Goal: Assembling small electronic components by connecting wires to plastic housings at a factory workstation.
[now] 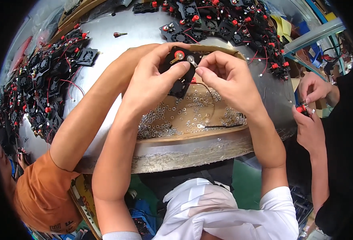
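My left hand [154, 78] is closed around a flat black fan plate [180, 89], its thumb pressed on the face. On the plate are a red-collared terminal post [179, 55] with a brass-coloured lug and a second, bare metal post. My right hand [230, 82] pinches a small silver ring terminal [194, 62], whose ring lies at the second post. A thin dark wire [211, 94] hangs below the plate. Under both hands is a shallow cardboard tray [192, 139] strewn with loose metal nuts and washers [154, 124].
A co-worker's orange-sleeved arm [92, 108] reaches in behind my left forearm. At the right, another person's hands [310, 124] hold a small red-and-black part. Heaps of black fan plates [50, 88] cover the table's left and far sides. A small screwdriver-like bit [120, 35] lies on the metal tabletop.
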`<state>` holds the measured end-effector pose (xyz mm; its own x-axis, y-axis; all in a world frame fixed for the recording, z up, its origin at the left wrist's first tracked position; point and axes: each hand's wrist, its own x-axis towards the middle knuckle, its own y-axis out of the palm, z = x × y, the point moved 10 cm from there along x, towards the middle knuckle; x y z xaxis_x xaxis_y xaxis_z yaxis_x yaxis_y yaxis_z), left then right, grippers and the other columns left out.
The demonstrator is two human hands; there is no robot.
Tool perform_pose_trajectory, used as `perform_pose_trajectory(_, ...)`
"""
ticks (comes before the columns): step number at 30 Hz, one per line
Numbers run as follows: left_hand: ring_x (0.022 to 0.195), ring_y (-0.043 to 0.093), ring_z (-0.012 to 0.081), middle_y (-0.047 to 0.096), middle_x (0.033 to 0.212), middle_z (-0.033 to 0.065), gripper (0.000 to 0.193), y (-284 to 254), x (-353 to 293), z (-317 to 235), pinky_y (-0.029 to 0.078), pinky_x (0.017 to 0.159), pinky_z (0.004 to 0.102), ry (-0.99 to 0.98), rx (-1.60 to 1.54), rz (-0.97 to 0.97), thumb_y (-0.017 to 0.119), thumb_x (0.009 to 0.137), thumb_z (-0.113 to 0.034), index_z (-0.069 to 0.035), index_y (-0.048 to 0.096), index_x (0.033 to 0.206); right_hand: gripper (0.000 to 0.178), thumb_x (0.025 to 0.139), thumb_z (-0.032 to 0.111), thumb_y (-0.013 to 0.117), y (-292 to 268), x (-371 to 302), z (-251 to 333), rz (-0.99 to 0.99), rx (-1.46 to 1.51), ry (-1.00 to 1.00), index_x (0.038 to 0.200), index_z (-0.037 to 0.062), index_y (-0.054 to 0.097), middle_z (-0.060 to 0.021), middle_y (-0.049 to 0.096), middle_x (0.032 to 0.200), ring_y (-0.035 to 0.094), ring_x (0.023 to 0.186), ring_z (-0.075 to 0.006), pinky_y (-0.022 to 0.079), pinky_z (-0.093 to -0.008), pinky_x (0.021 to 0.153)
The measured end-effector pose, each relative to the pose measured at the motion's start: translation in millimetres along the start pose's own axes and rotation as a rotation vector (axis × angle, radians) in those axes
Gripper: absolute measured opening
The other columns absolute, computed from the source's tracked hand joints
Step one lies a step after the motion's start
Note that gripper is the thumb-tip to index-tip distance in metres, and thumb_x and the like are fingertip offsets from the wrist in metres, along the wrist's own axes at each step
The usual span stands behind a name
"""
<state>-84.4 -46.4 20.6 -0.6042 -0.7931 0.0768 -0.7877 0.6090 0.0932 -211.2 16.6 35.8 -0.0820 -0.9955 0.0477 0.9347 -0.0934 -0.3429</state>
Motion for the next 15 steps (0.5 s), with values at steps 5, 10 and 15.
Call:
perform_pose_trajectory(5,0.082,0.06,0.0065,0.064,0.094,0.0012,0.03,0,3,1,0.052,0.073,0.0227,0.056,0.061,-0.007,0.066,0.09,-0.012,0.0,0.062,0.118,0.01,0.095,0.01,0.065,3,3,-7,0.011,-0.012,0.035,0.096,0.0001,0.064,0.0042,0.061,0.08,0.054,0.069,-0.0009,0.043,-0.0178,0.06)
perform_pose_trajectory(10,0.08,0.059,0.0056,0.064,0.094,0.0,0.029,-13,-1,-4,0.05,0.07,0.0213,0.114,0.016,-0.069,0.067,0.09,-0.012,-0.001,0.063,0.117,0.009,0.097,0.008,0.062,12,4,3,0.076,0.087,-0.076,0.099,-0.0008,0.064,0.001,0.063,0.083,0.057,0.072,-0.0048,0.046,-0.0207,0.066)
perform_pose_trajectory(15,0.081,0.063,0.0065,0.067,0.096,0.0012,0.029,-14,1,-25,0.053,0.073,0.0204,0.152,-0.329,0.004,0.066,0.091,-0.01,-0.004,0.064,0.119,0.015,0.097,0.012,0.062,-27,-10,-44,0.078,0.06,0.111,0.099,-0.0026,0.064,-0.0011,0.065,0.084,0.059,0.078,-0.0079,0.047,-0.0235,0.068)
